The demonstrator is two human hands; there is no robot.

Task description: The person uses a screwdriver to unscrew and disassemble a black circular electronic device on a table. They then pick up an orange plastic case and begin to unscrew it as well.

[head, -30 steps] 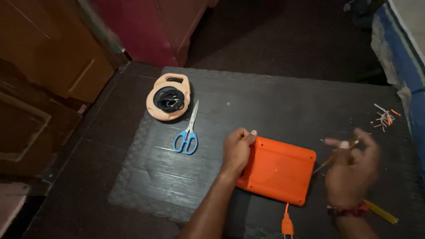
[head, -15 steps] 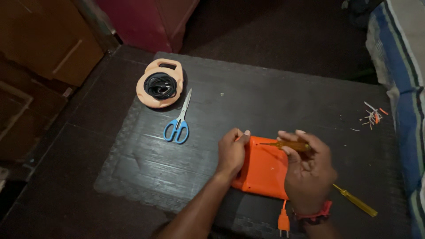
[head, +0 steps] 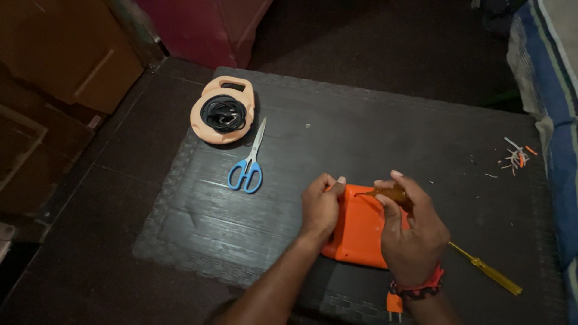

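Gripping amber screwdriver [head: 390, 194] over orange box [head: 358, 232], left hand [head: 321, 206] steadying box

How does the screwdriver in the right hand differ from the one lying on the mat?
The amber screwdriver is gripped in the right hand over the orange box; the yellow screwdriver lies loose on the mat, untouched. The amber one is darker and largely hidden by fingers; the yellow one is brighter and almost wholly in view, its end nearest the hand behind the wrist. The amber one points left toward the left hand; the yellow one lies diagonally. Both have translucent-looking handles.
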